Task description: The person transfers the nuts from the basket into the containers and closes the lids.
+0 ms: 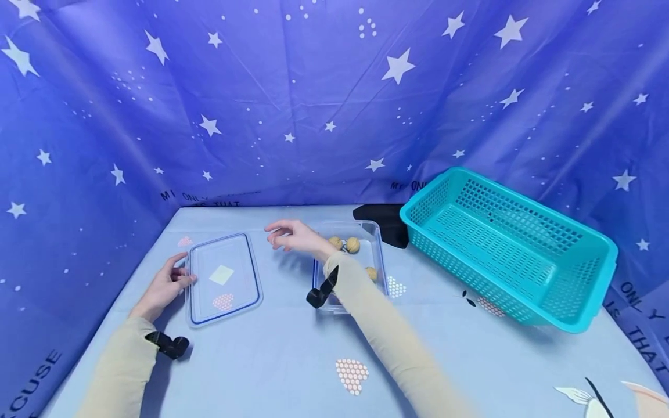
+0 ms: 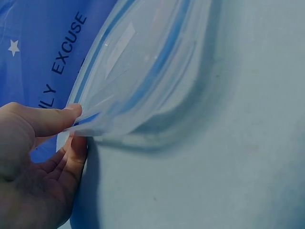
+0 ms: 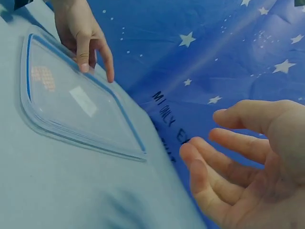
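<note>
A clear lid (image 1: 237, 284) with a blue seal and a white label lies at the left of the table in the head view. My left hand (image 1: 161, 289) pinches its left edge; in the left wrist view the thumb (image 2: 52, 120) is on top and the fingers are below. Several walnuts (image 1: 353, 245) sit in a clear plastic box (image 1: 380, 255), partly hidden behind my right forearm. Past the box's left side, my right hand (image 1: 297, 236) hovers over the table. Its fingers are loosely bent and hold nothing, as the right wrist view shows.
A turquoise perforated basket (image 1: 522, 278) stands at the right of the table. Between it and the box lies a black object (image 1: 387, 223) near the back edge. A blue starry curtain (image 1: 292, 116) hangs behind and at the sides.
</note>
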`<action>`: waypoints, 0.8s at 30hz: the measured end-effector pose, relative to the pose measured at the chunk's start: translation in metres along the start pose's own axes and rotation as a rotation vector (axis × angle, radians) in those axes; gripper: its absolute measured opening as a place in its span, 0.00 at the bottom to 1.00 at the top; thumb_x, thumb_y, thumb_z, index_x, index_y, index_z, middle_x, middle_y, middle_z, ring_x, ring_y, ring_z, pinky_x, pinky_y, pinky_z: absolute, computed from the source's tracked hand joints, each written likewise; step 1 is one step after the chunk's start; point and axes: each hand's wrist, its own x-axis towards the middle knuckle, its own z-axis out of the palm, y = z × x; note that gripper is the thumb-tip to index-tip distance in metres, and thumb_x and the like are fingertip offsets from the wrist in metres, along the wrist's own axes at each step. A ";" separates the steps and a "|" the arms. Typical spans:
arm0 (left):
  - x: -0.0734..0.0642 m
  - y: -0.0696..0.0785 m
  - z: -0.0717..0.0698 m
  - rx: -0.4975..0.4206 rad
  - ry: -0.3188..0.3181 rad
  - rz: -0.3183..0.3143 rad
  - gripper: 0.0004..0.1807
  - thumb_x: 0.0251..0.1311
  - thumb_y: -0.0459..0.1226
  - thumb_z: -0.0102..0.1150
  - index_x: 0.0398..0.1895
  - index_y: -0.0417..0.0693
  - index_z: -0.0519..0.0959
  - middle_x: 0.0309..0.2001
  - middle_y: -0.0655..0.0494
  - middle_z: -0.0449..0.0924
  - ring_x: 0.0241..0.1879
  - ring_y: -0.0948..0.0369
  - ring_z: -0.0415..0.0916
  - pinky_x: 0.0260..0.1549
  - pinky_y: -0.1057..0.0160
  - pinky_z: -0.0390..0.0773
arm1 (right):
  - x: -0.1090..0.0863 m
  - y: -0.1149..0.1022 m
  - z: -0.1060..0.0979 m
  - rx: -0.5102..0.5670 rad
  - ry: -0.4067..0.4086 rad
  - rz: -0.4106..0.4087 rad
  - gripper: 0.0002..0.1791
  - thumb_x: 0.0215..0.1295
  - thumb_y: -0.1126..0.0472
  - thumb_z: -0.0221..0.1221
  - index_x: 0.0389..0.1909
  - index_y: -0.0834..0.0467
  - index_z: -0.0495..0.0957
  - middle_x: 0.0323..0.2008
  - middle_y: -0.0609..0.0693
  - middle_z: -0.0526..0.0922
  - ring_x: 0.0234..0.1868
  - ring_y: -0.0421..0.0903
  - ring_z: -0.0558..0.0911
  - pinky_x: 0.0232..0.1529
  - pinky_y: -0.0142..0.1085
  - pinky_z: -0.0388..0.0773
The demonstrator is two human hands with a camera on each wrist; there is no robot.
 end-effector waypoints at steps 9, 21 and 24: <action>0.000 0.001 0.004 0.034 0.015 -0.007 0.35 0.66 0.30 0.54 0.71 0.29 0.51 0.46 0.42 0.67 0.36 0.64 0.63 0.30 0.73 0.68 | 0.019 0.018 0.023 0.057 -0.043 0.146 0.29 0.65 0.73 0.53 0.67 0.67 0.64 0.49 0.62 0.78 0.53 0.60 0.78 0.50 0.42 0.79; -0.003 0.006 0.005 0.028 0.024 -0.015 0.34 0.67 0.34 0.56 0.72 0.35 0.55 0.55 0.35 0.67 0.39 0.68 0.66 0.30 0.72 0.72 | 0.023 0.033 0.028 0.196 -0.158 0.288 0.40 0.66 0.75 0.52 0.76 0.60 0.47 0.63 0.64 0.67 0.58 0.56 0.74 0.55 0.42 0.75; -0.002 0.009 0.006 -0.021 -0.021 -0.022 0.35 0.67 0.34 0.55 0.72 0.35 0.54 0.59 0.31 0.64 0.39 0.70 0.67 0.31 0.71 0.74 | 0.024 0.033 0.028 0.219 -0.142 0.303 0.42 0.65 0.77 0.53 0.76 0.60 0.45 0.60 0.64 0.69 0.56 0.56 0.75 0.55 0.42 0.76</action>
